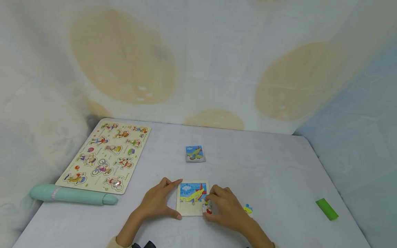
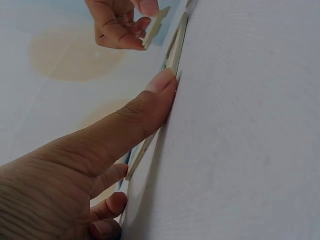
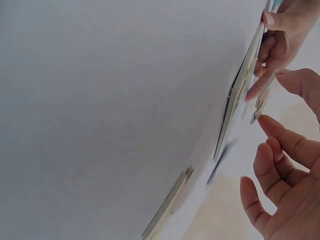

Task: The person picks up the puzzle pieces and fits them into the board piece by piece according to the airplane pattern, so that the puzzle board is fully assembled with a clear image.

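Note:
A small wooden jigsaw board lies before me, its upper half filled with a yellow aeroplane on blue sky and its lower half bare wood. My left hand holds it at the left side, index finger at the upper corner and thumb at the lower one. Over the board's lower right part, my right hand pinches a jigsaw piece between thumb and index finger. In the left wrist view that piece stands tilted and apart from the board. Another jigsaw piece lies right of the right hand, partly hidden by it.
Behind the board lies a small aeroplane picture. A large peg puzzle board is at the left, with a mint-green cylindrical case along its front. A green strip lies far right. Patterned cloth walls enclose the table.

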Motion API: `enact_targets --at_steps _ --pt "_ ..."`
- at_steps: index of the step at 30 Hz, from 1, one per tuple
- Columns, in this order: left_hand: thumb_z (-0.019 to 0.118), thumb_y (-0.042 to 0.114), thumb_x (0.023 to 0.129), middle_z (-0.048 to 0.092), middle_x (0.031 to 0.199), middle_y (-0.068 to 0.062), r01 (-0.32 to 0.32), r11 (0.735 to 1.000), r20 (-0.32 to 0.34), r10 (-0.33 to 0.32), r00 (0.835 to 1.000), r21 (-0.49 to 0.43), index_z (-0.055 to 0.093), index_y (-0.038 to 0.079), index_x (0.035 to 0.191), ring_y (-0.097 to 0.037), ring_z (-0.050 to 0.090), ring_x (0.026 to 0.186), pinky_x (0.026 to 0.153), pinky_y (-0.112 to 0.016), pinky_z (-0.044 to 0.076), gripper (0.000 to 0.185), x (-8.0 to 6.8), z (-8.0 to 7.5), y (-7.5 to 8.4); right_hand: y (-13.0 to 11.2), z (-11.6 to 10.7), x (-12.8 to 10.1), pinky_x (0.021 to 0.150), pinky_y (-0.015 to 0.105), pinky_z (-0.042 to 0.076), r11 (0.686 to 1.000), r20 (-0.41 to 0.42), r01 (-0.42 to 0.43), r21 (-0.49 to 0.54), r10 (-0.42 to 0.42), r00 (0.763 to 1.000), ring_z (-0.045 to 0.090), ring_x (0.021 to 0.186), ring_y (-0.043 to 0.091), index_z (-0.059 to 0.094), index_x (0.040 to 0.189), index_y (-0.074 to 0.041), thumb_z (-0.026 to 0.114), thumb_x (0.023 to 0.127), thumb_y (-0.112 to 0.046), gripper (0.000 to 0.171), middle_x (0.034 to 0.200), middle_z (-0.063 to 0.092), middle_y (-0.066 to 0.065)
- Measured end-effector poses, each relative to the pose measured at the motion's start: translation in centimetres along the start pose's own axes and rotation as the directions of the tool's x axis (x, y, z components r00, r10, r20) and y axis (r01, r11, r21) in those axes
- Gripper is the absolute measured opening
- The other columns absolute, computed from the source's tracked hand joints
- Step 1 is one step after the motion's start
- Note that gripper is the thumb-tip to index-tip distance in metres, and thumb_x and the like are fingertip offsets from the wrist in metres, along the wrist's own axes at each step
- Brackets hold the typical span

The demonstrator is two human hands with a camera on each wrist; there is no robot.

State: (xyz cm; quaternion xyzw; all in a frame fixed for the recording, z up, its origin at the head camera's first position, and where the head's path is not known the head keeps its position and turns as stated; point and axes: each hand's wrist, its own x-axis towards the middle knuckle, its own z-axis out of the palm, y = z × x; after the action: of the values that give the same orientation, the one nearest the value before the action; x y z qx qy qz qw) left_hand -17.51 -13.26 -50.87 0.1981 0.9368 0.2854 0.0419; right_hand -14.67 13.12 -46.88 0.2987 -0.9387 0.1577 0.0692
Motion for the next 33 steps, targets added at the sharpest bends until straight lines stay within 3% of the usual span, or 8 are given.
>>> enact_targets --at_steps 9,17,26,33 --pt "0.075 0.072 0.041 0.038 0.096 0.009 0.000 1.000 0.013 0.000 1.000 -0.002 0.039 0.031 0.139 -0.008 0.039 0.073 0.062 -0.023 0.034 0.112 -0.1 0.0 0.0 -1.1 0.6 1.2 0.079 0.028 0.038 1.000 0.018 0.015 0.001 -0.015 1.000 0.043 0.079 0.003 0.070 0.091 -0.017 0.073 0.069 -0.045 0.035 0.086 0.045 -0.010" --pt "0.073 0.073 0.042 0.037 0.095 0.010 -0.014 1.000 0.008 0.014 1.000 0.002 0.040 0.031 0.139 -0.007 0.039 0.072 0.062 -0.021 0.034 0.112 -0.1 0.1 -0.3 -2.2 1.1 2.2 0.086 0.034 0.037 0.999 0.039 0.001 -0.034 0.000 0.999 0.048 0.090 0.009 0.071 0.092 -0.016 0.073 0.070 -0.050 0.040 0.092 0.050 -0.008" --pt "0.073 0.073 0.042 0.038 0.096 0.010 -0.029 1.000 -0.006 0.029 1.000 0.004 0.039 0.031 0.140 -0.007 0.039 0.072 0.062 -0.022 0.034 0.112 -0.1 0.0 -0.3 -3.2 1.7 3.5 0.087 0.034 0.037 0.996 0.008 0.076 -0.043 -0.076 0.997 0.044 0.079 0.006 0.071 0.089 -0.014 0.073 0.070 -0.047 0.038 0.086 0.045 -0.009" --pt "0.070 0.077 0.041 0.038 0.096 0.011 -0.029 0.999 -0.011 0.029 1.000 0.020 0.038 0.033 0.140 -0.007 0.039 0.072 0.062 -0.022 0.034 0.112 0.0 0.2 -0.5 -3.8 2.0 4.1 0.089 0.037 0.037 0.991 0.014 0.107 -0.076 -0.106 0.994 0.048 0.082 0.006 0.071 0.091 -0.013 0.072 0.071 -0.047 0.040 0.087 0.046 -0.008"
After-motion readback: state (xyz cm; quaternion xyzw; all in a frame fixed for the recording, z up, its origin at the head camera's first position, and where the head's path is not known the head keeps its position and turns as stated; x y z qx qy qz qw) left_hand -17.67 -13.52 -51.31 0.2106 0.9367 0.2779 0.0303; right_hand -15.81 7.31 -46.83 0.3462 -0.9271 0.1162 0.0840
